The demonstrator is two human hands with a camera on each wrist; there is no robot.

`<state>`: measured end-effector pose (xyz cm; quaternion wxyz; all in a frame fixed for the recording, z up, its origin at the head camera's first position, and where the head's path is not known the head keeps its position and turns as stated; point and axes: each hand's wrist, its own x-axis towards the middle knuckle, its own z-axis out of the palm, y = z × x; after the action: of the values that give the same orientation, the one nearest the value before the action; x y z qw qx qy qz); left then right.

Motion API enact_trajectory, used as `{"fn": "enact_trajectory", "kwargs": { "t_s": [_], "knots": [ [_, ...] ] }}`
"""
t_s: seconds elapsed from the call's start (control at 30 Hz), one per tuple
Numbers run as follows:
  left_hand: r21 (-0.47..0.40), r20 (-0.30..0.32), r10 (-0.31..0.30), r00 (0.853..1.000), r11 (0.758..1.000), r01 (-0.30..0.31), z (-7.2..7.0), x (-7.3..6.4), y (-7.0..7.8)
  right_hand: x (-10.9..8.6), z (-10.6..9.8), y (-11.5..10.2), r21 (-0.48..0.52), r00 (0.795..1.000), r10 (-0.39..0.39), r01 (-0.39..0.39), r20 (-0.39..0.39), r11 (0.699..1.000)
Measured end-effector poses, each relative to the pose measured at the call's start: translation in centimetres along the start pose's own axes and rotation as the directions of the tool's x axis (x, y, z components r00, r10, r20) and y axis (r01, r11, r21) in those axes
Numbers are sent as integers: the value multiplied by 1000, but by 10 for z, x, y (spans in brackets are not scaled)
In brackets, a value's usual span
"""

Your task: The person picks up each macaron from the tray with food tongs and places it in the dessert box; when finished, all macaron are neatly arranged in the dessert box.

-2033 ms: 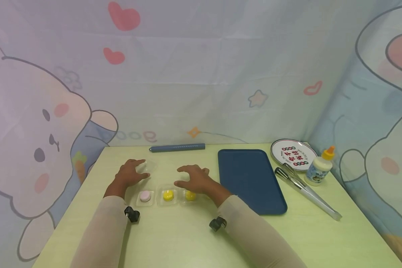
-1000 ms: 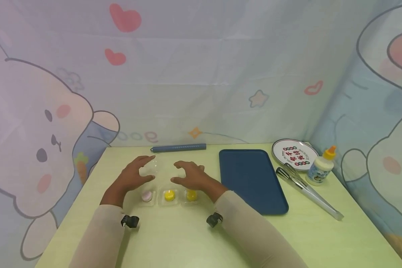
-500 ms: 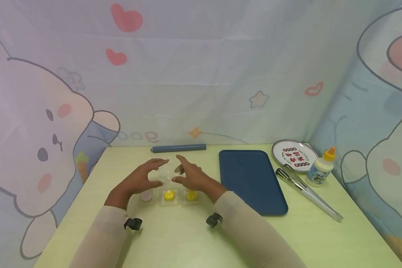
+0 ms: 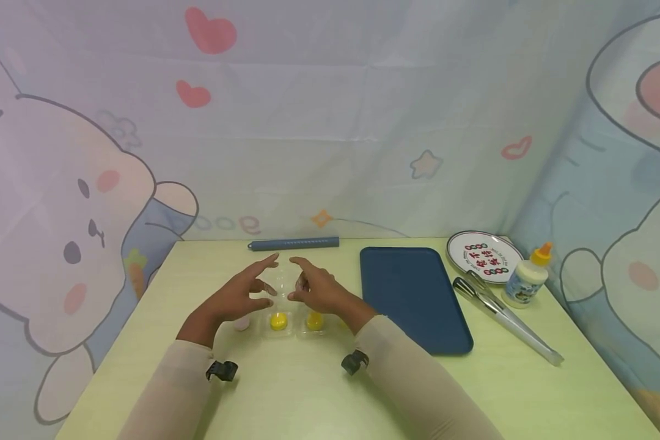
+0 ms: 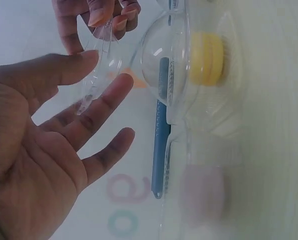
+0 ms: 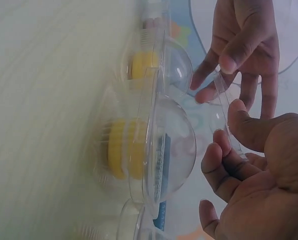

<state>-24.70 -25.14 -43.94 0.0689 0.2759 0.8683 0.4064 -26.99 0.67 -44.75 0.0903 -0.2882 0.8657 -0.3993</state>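
Observation:
Between my hands a clear plastic domed lid (image 4: 281, 280) stands on edge over the back of the boxes. My left hand (image 4: 235, 296) pinches one side between thumb and fingers (image 5: 121, 87). My right hand (image 4: 319, 289) pinches the other side, its thumb (image 6: 240, 117) on the rim. Below lie three clear boxes in a row. The middle one holds a round yellow piece (image 4: 278, 321), as does the right one, with its yellow piece (image 4: 314, 321); both have domed lids, the middle dome (image 6: 176, 150) showing closely. The left box holds a pale pink piece (image 4: 242, 322), partly hidden by my left hand.
A dark blue tray (image 4: 412, 299) lies right of my right hand. Farther right are metal tongs (image 4: 511, 321), a white plate (image 4: 492, 244) with red print and a bottle (image 4: 522, 284) with a yellow cap. A blue rod (image 4: 293, 244) lies along the table's back edge.
My left hand has moved right with the clear lid, from the left side to between the hands. My right hand, apart from it before, has curled its fingers onto the lid.

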Motion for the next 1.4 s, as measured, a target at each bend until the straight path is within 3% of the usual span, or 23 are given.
{"fn": "enact_trajectory", "kwargs": {
  "t_s": [0.1,0.37,0.5,0.77,0.97,1.1,1.4],
  "knots": [
    [20,-31,-44,999,999,45,-1,0,0,-1,-2,-1,13,1000,-7,8,-17,1000],
    [38,-149,-72,986,996,78,-1,1,-1,0,-2,-2,24,999,-16,17,-48,1000],
    [-16,-176,-80,981,997,79,-2,0,-2,0,-2,-1,39,999,-31,33,-42,999],
    [-110,-185,-23,982,994,3,-6,-3,-2,0,-4,1,38,995,-89,90,-34,995],
    [-173,-159,-26,987,985,-2,-9,-5,-2,1,-4,-2,159,996,-75,80,-37,984],
    [-171,-150,-51,987,985,25,-12,-7,-3,2,-1,-6,224,998,-41,49,-43,973],
    [-92,-106,-33,994,995,23,-20,-16,-4,2,6,-11,150,998,-1,11,-69,989]
  ]
}}
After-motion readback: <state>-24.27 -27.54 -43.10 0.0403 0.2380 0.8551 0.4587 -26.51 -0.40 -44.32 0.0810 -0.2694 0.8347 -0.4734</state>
